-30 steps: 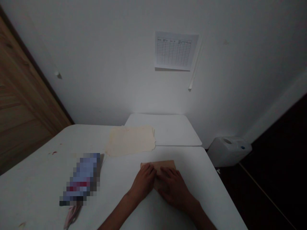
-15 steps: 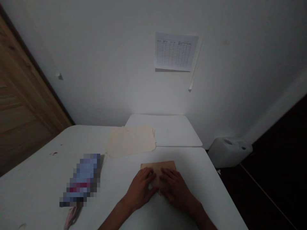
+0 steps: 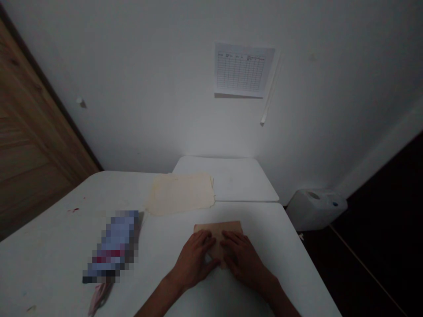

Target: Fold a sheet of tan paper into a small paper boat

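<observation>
A small piece of brown paper (image 3: 218, 227), which looks folded, lies on the white table in front of me. My left hand (image 3: 197, 256) rests on its left part, fingers stretched over the surface and the thumb near its front edge. On the right part lies my right hand (image 3: 243, 256), its fingers likewise laid flat and apart. Neither hand wraps around anything. Much of the paper's sides is hidden under the hands; its far edge and a strip between the hands show.
Beyond the paper lie cream sheets (image 3: 181, 193), partly across a second white tabletop (image 3: 238, 180) against the wall. A pixelated bluish item (image 3: 114, 244) with a pink strap (image 3: 99, 297) is at left. A white container (image 3: 315, 211) stands right of the table. A printed chart (image 3: 243, 70) hangs above.
The view has shifted very slightly. Both hands stay on the brown paper, with almost no visible movement of the fingers.
</observation>
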Tool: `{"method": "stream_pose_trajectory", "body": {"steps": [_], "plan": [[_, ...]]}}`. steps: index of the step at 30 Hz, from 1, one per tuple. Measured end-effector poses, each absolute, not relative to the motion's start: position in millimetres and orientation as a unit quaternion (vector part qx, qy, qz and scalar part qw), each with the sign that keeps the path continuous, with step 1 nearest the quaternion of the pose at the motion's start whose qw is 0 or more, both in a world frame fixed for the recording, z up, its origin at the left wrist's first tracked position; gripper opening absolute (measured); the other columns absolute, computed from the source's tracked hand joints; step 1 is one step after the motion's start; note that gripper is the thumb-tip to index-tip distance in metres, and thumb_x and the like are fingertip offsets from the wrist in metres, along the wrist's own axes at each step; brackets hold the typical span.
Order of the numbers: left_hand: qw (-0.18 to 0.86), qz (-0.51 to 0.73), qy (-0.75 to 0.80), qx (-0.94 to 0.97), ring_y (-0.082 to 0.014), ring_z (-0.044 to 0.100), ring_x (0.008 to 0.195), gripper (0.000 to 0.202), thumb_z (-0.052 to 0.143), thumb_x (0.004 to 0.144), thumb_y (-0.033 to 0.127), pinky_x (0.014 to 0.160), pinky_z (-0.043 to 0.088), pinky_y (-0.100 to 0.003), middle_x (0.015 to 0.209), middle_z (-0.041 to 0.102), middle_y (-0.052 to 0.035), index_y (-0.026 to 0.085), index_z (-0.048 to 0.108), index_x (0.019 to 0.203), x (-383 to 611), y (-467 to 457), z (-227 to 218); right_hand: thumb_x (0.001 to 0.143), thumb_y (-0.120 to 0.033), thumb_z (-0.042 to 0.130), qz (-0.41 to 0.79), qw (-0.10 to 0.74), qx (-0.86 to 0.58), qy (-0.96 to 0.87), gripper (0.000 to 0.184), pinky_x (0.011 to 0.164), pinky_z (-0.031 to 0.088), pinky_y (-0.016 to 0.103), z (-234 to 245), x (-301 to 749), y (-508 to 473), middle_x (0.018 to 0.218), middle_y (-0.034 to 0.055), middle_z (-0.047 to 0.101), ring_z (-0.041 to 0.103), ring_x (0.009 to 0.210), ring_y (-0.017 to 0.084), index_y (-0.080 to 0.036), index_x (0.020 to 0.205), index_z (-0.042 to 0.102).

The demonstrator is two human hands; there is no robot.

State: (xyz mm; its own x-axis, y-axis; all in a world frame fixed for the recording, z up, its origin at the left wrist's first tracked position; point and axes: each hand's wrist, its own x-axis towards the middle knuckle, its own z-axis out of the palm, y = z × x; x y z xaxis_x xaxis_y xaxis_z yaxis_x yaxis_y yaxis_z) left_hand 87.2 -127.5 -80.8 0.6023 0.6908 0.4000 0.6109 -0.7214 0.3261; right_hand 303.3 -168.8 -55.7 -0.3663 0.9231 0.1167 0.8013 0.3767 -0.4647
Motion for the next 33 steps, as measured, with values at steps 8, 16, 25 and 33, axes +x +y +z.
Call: {"method": "stream_pose_trajectory", "body": {"steps": [8, 16, 25, 33], "plan": [[0.077, 0.254, 0.365, 0.892, -0.033, 0.054, 0.114, 0.047, 0.072, 0.076, 0.038, 0.096, 0.047, -0.051, 0.123, 0.058, -0.0139, 0.02, 0.06, 0.118, 85.8, -128.4, -84.2, 0.084, -0.026, 0.052, 0.166, 0.175, -0.533, -0.811, 0.044, 0.11, 0.026, 0.04, -58.2, 303.3, -167.6, 0.145, 0.0042, 0.044, 0.037, 0.133, 0.023, -0.024, 0.127, 0.055], [0.064, 0.261, 0.371, 0.889, -0.0353, 0.055, 0.113, 0.053, 0.075, 0.07, 0.044, 0.095, 0.047, -0.054, 0.122, 0.059, -0.0149, 0.019, 0.061, 0.115, 89.4, -128.8, -85.8, 0.084, -0.026, 0.053, 0.171, 0.175, -0.537, -0.807, 0.044, 0.111, 0.025, 0.04, -57.6, 303.5, -167.8, 0.145, 0.0032, 0.045, 0.037, 0.133, 0.023, -0.024, 0.128, 0.055], [0.058, 0.247, 0.391, 0.885, -0.0373, 0.053, 0.116, 0.061, 0.074, 0.07, 0.05, 0.096, 0.046, -0.056, 0.127, 0.057, -0.0166, 0.018, 0.059, 0.12, 90.5, -134.6, -85.9, 0.082, -0.026, 0.054, 0.164, 0.159, -0.538, -0.812, 0.049, 0.109, 0.025, 0.039, -55.9, 303.6, -164.4, 0.145, 0.0024, 0.045, 0.037, 0.131, 0.022, -0.026, 0.13, 0.053], [0.075, 0.245, 0.373, 0.892, -0.0275, 0.056, 0.112, 0.033, 0.051, 0.089, 0.02, 0.096, 0.048, -0.045, 0.121, 0.06, -0.0111, 0.021, 0.058, 0.122, 87.4, -135.1, -73.3, 0.082, -0.043, 0.06, 0.137, 0.133, -0.545, -0.816, 0.048, 0.104, 0.029, 0.043, -51.8, 297.2, -157.5, 0.137, 0.0042, 0.05, 0.042, 0.123, 0.027, -0.03, 0.128, 0.052]]}}
